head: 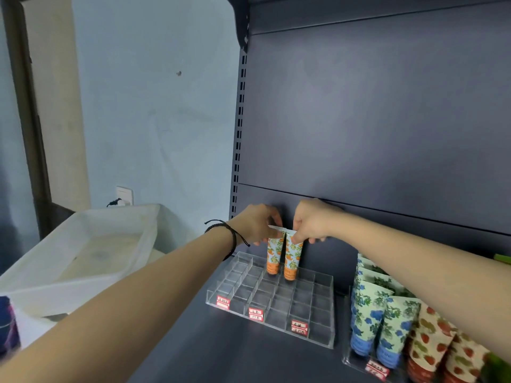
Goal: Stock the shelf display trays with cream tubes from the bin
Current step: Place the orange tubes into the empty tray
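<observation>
2 orange-print tubes, one pinched in my left hand [258, 226] and one [292, 257] in my right hand [311, 223], stood cap-down in the clear tray [272, 313] at frame center.

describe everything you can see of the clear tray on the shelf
The clear acrylic display tray is a low grid of small square compartments, lying flat on the dark shelf. Three red-and-white labels sit along its front edge. Only two orange-print tubes stand cap-down in its back row, side by side, each pinched at the top by a hand.
</observation>
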`<act>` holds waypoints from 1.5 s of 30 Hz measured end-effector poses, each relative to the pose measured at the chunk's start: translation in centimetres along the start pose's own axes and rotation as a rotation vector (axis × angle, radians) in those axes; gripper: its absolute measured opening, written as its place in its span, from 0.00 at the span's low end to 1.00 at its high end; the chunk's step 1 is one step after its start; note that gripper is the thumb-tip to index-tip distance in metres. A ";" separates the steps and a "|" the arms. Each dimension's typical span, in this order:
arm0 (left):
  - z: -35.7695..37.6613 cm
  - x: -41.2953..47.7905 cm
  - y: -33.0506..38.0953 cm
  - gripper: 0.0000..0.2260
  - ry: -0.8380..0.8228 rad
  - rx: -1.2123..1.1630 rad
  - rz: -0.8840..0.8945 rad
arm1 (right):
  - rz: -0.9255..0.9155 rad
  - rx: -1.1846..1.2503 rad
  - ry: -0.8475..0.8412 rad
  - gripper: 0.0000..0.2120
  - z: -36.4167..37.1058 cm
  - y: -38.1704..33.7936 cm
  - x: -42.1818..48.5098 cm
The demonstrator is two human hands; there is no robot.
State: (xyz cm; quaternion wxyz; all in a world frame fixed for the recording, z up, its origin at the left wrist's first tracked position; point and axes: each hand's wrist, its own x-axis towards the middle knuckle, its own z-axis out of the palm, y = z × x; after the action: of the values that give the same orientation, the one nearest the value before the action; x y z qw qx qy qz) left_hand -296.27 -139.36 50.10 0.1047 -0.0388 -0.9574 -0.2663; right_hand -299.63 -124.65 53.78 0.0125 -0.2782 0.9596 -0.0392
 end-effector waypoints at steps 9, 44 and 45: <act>-1.3 -2.2 -0.3 0.13 0.124 0.098 0.054 | 0.011 -0.139 0.120 0.18 -1.0 -0.1 -0.5; 16.3 -68.8 -26.8 0.28 -0.478 0.282 -0.991 | -0.874 -0.137 -0.542 0.26 49.1 -36.3 -25.3; 19.2 -69.4 -27.6 0.28 -0.495 0.207 -1.028 | -0.833 -0.128 -0.621 0.25 52.2 -35.3 -25.8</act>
State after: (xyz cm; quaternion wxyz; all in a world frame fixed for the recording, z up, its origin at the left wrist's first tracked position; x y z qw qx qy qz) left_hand -235.62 -154.29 4.85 -0.2620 0.3803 -0.8704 -0.1707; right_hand -256.67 -144.15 4.70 0.2627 -0.6351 0.7192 0.1019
